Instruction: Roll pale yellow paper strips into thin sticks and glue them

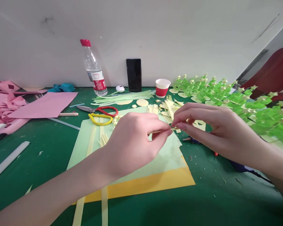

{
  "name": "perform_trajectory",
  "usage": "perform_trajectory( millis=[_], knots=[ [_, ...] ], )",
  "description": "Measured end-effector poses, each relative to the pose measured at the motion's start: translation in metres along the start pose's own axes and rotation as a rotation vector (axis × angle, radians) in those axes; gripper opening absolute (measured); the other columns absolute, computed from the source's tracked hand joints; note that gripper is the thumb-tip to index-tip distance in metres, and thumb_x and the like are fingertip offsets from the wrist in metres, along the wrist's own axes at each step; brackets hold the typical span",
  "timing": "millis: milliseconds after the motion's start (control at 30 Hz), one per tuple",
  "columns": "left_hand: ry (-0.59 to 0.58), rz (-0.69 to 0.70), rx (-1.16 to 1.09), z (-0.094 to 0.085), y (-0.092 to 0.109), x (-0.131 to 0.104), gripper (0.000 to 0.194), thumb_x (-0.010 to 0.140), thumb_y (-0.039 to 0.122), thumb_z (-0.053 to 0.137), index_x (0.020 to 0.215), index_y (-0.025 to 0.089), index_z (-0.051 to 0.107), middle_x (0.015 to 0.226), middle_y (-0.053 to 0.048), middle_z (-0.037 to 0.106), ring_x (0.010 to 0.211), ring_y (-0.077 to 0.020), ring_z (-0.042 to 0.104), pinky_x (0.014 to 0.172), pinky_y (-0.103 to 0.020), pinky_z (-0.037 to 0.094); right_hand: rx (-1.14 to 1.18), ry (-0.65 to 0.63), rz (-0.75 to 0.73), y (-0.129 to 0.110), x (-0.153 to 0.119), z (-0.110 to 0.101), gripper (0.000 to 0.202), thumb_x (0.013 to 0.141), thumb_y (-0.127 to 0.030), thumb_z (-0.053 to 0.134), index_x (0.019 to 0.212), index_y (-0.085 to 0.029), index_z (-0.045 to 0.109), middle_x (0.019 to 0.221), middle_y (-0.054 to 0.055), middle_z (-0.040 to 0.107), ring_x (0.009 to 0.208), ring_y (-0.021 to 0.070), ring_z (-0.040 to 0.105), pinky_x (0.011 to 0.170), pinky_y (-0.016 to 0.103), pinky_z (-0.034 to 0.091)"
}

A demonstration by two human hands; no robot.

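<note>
My left hand (134, 141) and my right hand (214, 131) meet above the light green paper sheet (141, 163). Between their closed fingertips is a thin, pale yellow paper strip (173, 129), pinched from both sides; most of it is hidden by the fingers. Two long pale strips (104, 207) lie on the sheet under my left forearm and run to the near edge. Beside my left hand are several short cut strips (104, 139). Scissors (100, 113) with red and yellow handles rest open behind it. A heap of pale paper scraps (169, 106) lies behind my right hand.
Green paper plants (209, 91) topped with small stars fill the right side. A dark blue tool (239, 167) with a cord lies under my right forearm. At the back stand a bottle (94, 69), a phone (134, 75) and a paper cup (162, 88). Pink paper (44, 105) is left.
</note>
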State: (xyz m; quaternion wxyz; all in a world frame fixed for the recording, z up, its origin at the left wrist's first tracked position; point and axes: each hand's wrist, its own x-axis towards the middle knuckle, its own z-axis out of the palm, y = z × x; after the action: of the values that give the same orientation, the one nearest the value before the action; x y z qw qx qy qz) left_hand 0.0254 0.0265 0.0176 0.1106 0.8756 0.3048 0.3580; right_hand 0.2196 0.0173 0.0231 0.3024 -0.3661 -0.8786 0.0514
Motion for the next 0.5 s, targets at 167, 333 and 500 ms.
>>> perform_trajectory(
  millis=[167,333,500],
  knots=[
    [-0.003,0.002,-0.004,0.0003,-0.0013,-0.0003,0.019,0.081,0.006,0.062,0.068,0.013,0.074,0.052,0.002,0.06,0.046,-0.0078,0.043,0.043,-0.02,0.033,-0.018,0.002,-0.033,-0.0007,-0.0008,-0.0014,0.02,0.093,-0.02,0.047,0.084,-0.016,0.063,0.084,0.003,0.067,0.075,0.0113,0.065,0.056,0.02,0.049],
    [-0.005,-0.002,0.0,-0.0005,-0.0005,-0.0003,0.02,0.081,0.005,0.062,0.068,0.015,0.074,0.053,0.003,0.06,0.046,-0.0078,0.042,0.043,-0.02,0.033,-0.053,0.011,-0.064,-0.0024,-0.0015,-0.0019,0.015,0.091,-0.018,0.049,0.081,-0.017,0.06,0.083,0.003,0.067,0.073,0.0111,0.064,0.055,0.02,0.049],
    [-0.011,0.005,-0.002,-0.0001,-0.0004,-0.0001,0.019,0.082,0.005,0.062,0.069,0.013,0.074,0.053,0.003,0.06,0.046,-0.0081,0.044,0.044,-0.021,0.034,-0.099,0.022,-0.077,-0.0026,-0.001,-0.0015,0.016,0.091,-0.015,0.047,0.082,-0.018,0.06,0.083,0.003,0.066,0.069,0.0108,0.063,0.043,0.018,0.041]
  ],
)
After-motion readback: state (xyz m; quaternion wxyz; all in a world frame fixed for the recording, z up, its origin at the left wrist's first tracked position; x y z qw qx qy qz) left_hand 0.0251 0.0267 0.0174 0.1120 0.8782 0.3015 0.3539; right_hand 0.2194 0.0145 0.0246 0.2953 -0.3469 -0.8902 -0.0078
